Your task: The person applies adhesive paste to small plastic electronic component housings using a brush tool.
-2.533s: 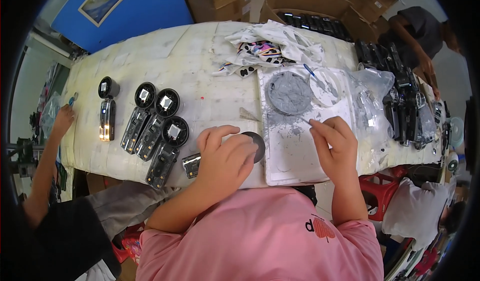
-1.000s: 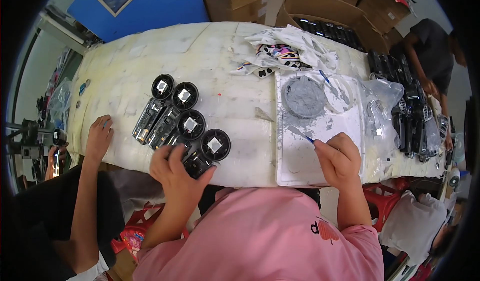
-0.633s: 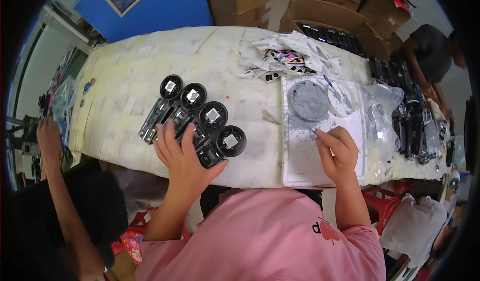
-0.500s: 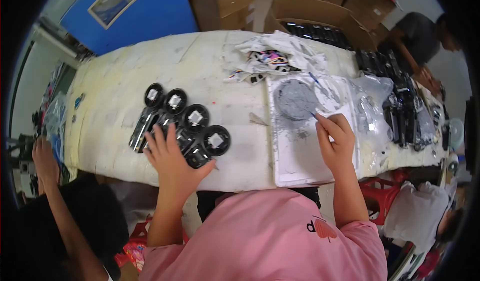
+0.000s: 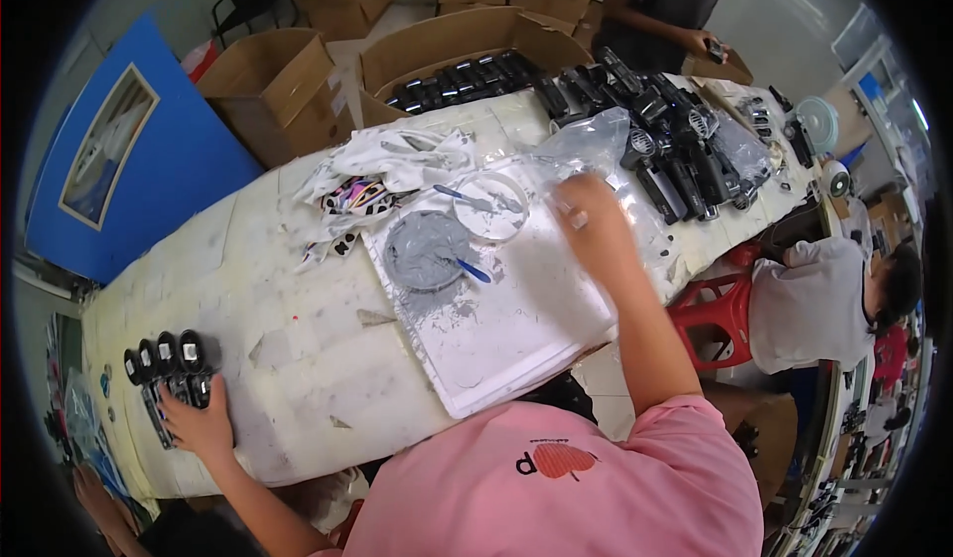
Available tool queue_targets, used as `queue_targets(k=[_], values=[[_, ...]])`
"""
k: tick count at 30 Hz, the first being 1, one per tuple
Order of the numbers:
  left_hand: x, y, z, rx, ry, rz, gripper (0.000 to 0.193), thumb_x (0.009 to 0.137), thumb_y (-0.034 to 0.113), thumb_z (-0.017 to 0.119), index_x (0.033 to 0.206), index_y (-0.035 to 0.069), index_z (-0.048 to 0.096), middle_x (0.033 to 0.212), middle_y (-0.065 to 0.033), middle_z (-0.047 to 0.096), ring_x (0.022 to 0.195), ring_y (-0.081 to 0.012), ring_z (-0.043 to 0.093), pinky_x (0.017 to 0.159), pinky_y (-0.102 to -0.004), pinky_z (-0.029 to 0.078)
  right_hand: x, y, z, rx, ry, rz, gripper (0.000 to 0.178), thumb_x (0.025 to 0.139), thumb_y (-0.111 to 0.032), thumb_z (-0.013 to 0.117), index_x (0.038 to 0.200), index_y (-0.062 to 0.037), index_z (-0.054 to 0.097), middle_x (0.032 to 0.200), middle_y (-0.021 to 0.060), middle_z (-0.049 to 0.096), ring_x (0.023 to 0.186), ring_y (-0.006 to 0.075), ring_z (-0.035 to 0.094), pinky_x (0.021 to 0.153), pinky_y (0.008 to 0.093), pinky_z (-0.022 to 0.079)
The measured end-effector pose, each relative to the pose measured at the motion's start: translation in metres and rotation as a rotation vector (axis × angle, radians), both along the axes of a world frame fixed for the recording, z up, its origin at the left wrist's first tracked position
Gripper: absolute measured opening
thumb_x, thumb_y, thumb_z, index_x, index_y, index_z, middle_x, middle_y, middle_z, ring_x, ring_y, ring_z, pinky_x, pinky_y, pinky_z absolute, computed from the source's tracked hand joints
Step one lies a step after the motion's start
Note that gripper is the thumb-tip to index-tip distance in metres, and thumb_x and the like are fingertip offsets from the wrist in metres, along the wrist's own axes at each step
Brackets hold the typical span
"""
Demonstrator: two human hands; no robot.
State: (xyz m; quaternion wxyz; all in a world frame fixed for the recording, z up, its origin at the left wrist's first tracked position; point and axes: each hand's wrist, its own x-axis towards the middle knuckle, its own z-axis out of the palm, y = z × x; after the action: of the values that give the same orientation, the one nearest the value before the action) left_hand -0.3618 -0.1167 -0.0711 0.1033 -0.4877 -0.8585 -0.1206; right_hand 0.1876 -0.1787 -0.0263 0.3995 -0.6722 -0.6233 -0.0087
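Note:
At the table's left end, my left hand (image 5: pixel 199 420) lies with spread fingers on several black devices with round heads (image 5: pixel 193 351), set side by side in a row. My right hand (image 5: pixel 594 221) is over a clear plastic bag (image 5: pixel 596 135), its fingers blurred; whether they hold the small pale patch beside them is unclear. A round tub of grey paste (image 5: pixel 422 244) stands on a white board (image 5: pixel 496 334). A blue-handled tool (image 5: pixel 475 271) rests in the paste. Beside it, a second blue-handled spatula (image 5: pixel 462 196) lies across a white round lid (image 5: pixel 493 221).
Crumpled white cloths (image 5: pixel 397 160) lie behind the tub. Black device bodies (image 5: pixel 685 150) are piled at the table's far right. Beyond the edge stands a cardboard box (image 5: pixel 377 66) of black parts. A co-worker (image 5: pixel 660 11) stands across the table; another person (image 5: pixel 819 299) sits at right.
My right hand has let go of the blue-handled tool and moved to the plastic bag. The row of devices, under my left hand, is now nearer the table's left end. The view has turned rightward.

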Motion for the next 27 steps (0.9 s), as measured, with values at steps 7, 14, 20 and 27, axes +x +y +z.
queue_targets(k=[7,14,20,27], values=[[0.004,-0.004,0.002,0.298,0.124,-0.275,0.081,0.083,0.051,0.065,0.143,0.006,0.035,0.145,-0.0219,0.036,0.134,-0.0384,0.032,0.107,-0.0580,0.024,0.156,-0.007,-0.042,-0.252,-0.511,-0.711,0.054,0.072,-0.025,0.076,0.116,-0.0025,0.053,0.093,0.0216,0.062,0.091,0.0405,0.060,0.080,0.0450,0.050],[0.091,-0.028,0.033,0.516,-0.058,-0.635,0.053,0.085,0.012,0.065,0.132,-0.002,0.046,0.135,-0.0203,0.045,0.127,-0.0365,0.040,0.107,-0.0464,0.029,0.138,-0.016,-0.034,-0.257,0.296,-0.544,0.070,0.067,-0.025,0.082,0.126,-0.0028,0.051,0.092,0.0144,0.065,0.084,0.0235,0.064,0.073,0.0339,0.051],[0.160,-0.049,0.064,0.323,-0.837,-1.369,0.031,0.081,0.001,0.059,0.112,-0.002,0.058,0.110,-0.0190,0.058,0.101,-0.0291,0.058,0.088,-0.0384,0.047,0.046,-0.054,0.014,-0.029,1.109,0.196,0.062,0.077,-0.011,0.073,0.133,-0.0004,0.048,0.115,0.0077,0.061,0.099,0.0154,0.059,0.085,0.0284,0.048],[0.267,-0.077,0.067,0.132,-1.929,-1.034,0.095,0.080,0.010,0.073,0.148,0.012,0.005,0.138,-0.0185,0.037,0.121,-0.0326,0.051,0.101,-0.0441,0.041,-0.117,-0.055,0.011,-0.400,0.881,0.723,0.071,0.075,-0.025,0.080,0.131,-0.0038,0.043,0.115,0.0133,0.055,0.108,0.0230,0.056,0.094,0.0341,0.044]])
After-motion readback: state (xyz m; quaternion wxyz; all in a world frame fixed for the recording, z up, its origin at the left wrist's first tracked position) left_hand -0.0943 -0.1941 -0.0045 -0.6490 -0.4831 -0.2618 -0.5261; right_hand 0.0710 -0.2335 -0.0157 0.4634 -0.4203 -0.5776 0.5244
